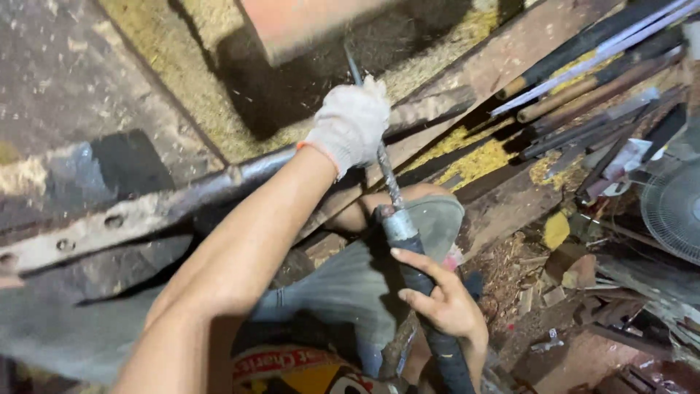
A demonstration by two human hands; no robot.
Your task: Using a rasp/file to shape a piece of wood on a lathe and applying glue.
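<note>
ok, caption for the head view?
Gloved left hand steadies a file while bare right hand grips its handle.

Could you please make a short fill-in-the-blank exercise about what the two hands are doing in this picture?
1. The left hand wears a white knitted ____.
2. The bare right hand grips the black wrapped ____ of the long thin grey metal file.
3. A round grey ____ stands at the picture's right edge.

Missing words: glove; handle; fan
</note>
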